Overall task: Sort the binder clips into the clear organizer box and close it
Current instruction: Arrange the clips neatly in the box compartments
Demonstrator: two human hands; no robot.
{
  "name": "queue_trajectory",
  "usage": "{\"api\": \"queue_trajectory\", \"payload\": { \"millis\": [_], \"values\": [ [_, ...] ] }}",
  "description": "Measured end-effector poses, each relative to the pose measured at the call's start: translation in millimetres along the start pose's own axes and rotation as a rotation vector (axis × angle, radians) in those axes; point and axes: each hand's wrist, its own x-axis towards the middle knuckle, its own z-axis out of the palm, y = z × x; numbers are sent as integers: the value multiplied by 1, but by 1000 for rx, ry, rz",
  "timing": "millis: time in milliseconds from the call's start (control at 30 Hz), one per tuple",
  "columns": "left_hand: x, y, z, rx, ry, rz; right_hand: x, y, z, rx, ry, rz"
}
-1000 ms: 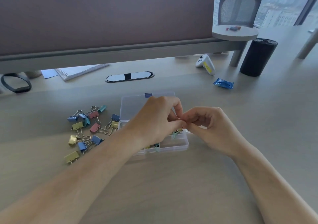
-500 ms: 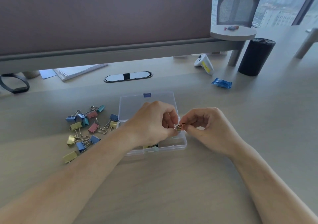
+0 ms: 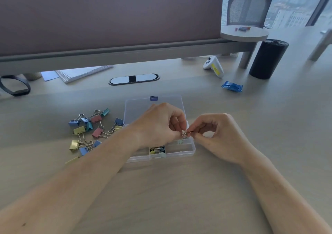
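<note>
Clip (image 3: 185,134) between left grip (image 3: 159,126), right grip (image 3: 221,136)

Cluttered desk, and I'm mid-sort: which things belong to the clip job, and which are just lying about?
Job: organizer box, its open lid, loose binder clips, held clip pinched by left hand and right hand, clips already boxed.
Lying about: white controller, blue wrapper, black cylinder, paper stack, black band.

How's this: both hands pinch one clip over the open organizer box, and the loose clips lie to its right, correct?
No. The head view shows the loose clips to the left of the organizer box. The left hand and right hand do pinch one clip over it.
</note>
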Motion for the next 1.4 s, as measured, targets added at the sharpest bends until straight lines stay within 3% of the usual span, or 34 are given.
{"api": "queue_trajectory", "payload": {
  "millis": [533,1400],
  "values": [
    [-1,-1,0,-72,-33,26,-1,-3,-2,-129,-45,-100],
    [6,-9,2,-46,-44,-12,2,-4,-14,-139,-125,-108]
  ]
}}
